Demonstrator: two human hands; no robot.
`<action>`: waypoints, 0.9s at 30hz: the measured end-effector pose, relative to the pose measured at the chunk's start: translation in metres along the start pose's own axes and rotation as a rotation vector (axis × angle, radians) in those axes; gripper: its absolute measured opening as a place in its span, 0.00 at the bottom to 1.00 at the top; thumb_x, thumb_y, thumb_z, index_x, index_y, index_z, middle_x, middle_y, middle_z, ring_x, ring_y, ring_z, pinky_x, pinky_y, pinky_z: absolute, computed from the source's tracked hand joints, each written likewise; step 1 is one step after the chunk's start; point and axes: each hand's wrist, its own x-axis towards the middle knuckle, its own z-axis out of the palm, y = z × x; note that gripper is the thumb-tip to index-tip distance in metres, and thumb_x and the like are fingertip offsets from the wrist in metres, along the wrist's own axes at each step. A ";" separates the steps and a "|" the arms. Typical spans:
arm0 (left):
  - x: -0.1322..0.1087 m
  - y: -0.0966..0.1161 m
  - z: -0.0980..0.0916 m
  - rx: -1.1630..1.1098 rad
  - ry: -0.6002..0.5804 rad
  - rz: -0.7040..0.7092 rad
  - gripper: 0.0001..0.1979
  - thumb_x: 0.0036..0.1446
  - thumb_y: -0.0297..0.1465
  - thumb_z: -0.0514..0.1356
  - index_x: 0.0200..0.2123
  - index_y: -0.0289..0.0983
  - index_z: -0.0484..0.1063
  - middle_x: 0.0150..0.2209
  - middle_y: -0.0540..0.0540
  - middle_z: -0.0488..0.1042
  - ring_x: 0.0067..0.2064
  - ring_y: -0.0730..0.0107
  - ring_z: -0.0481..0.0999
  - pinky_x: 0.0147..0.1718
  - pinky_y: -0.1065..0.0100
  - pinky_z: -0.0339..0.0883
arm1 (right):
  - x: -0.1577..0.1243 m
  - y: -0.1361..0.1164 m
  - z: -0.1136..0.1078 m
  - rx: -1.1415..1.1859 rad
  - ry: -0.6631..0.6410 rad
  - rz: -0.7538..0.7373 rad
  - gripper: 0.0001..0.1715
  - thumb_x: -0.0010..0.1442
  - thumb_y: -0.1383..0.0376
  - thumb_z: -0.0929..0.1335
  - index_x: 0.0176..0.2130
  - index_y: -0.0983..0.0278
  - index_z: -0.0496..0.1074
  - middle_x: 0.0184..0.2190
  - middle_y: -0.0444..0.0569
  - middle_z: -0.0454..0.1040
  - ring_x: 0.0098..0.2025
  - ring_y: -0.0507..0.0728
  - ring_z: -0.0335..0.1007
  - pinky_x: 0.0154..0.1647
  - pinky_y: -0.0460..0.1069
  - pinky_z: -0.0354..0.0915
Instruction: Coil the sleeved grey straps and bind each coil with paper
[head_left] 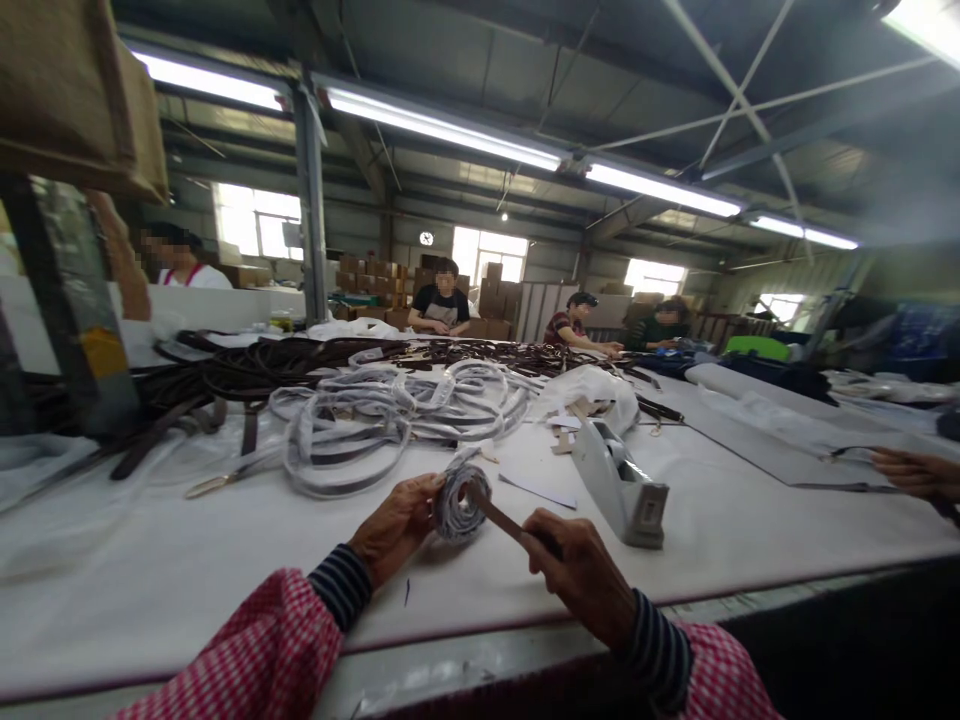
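Observation:
My left hand [397, 522] grips a coiled belt-like strap [466, 530] by its left side, just above the white table [300, 590]. The coil is tightly wound and looks wrapped in clear plastic. A flat brown strap end [501, 516] runs out from the coil's middle, and the closed fingers of my right hand [583, 572] hold it. Whether it is one piece with the coil I cannot tell. To the right of the coil stands a grey tape dispenser [619, 485]. A thin paper strip [536, 491] lies behind the coil.
Loose plastic-wrapped straps [349, 435] lie beyond my hands, with a heap of dark brown straps [247, 368] further back. A metal post [71, 310] rises at the left. Another person's hand [919, 470] reaches in from the right. Several co-workers are across the table.

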 end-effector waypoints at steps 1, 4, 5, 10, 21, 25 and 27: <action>0.000 0.000 0.000 -0.003 -0.006 0.007 0.14 0.61 0.36 0.66 0.43 0.30 0.79 0.44 0.40 0.80 0.41 0.65 0.76 0.41 0.68 0.69 | 0.001 0.000 0.003 0.024 -0.020 0.013 0.14 0.66 0.60 0.65 0.30 0.63 0.70 0.20 0.41 0.71 0.18 0.49 0.64 0.21 0.44 0.57; -0.001 0.001 0.002 -0.008 -0.018 0.014 0.11 0.60 0.35 0.67 0.40 0.31 0.79 0.39 0.43 0.78 0.39 0.68 0.74 0.39 0.70 0.69 | 0.007 0.001 0.009 0.112 -0.084 0.065 0.14 0.65 0.59 0.66 0.29 0.63 0.70 0.20 0.42 0.72 0.17 0.49 0.64 0.19 0.43 0.57; -0.002 0.002 0.003 -0.008 -0.019 0.005 0.10 0.60 0.35 0.67 0.39 0.32 0.79 0.38 0.44 0.78 0.38 0.69 0.74 0.38 0.71 0.69 | 0.010 0.002 0.011 0.153 -0.094 0.082 0.15 0.65 0.59 0.66 0.29 0.64 0.71 0.20 0.42 0.72 0.16 0.49 0.64 0.19 0.43 0.57; -0.005 0.000 0.009 0.019 -0.042 -0.023 0.11 0.60 0.36 0.67 0.39 0.34 0.77 0.36 0.46 0.76 0.36 0.70 0.73 0.37 0.71 0.68 | 0.033 -0.006 0.022 0.329 -0.083 0.107 0.20 0.64 0.53 0.67 0.28 0.65 0.71 0.19 0.42 0.71 0.16 0.48 0.63 0.17 0.43 0.57; -0.008 0.012 0.011 0.377 0.024 0.132 0.17 0.60 0.43 0.64 0.32 0.33 0.75 0.28 0.52 0.67 0.29 0.73 0.61 0.30 0.71 0.56 | 0.040 -0.001 0.024 0.520 0.093 0.058 0.16 0.65 0.54 0.66 0.40 0.65 0.74 0.28 0.45 0.74 0.24 0.51 0.68 0.20 0.44 0.59; -0.014 0.021 0.020 0.686 0.014 0.241 0.15 0.62 0.42 0.62 0.30 0.36 0.73 0.29 0.52 0.67 0.31 0.70 0.63 0.32 0.69 0.57 | 0.043 0.001 0.012 0.390 0.285 0.024 0.15 0.61 0.57 0.69 0.44 0.63 0.73 0.37 0.48 0.74 0.35 0.54 0.70 0.26 0.45 0.64; -0.017 0.020 0.024 0.868 0.018 0.329 0.13 0.63 0.40 0.60 0.32 0.37 0.73 0.35 0.49 0.70 0.37 0.66 0.68 0.37 0.66 0.61 | 0.046 -0.002 0.007 0.426 0.333 0.077 0.20 0.59 0.54 0.70 0.46 0.63 0.71 0.39 0.50 0.74 0.38 0.56 0.70 0.24 0.45 0.64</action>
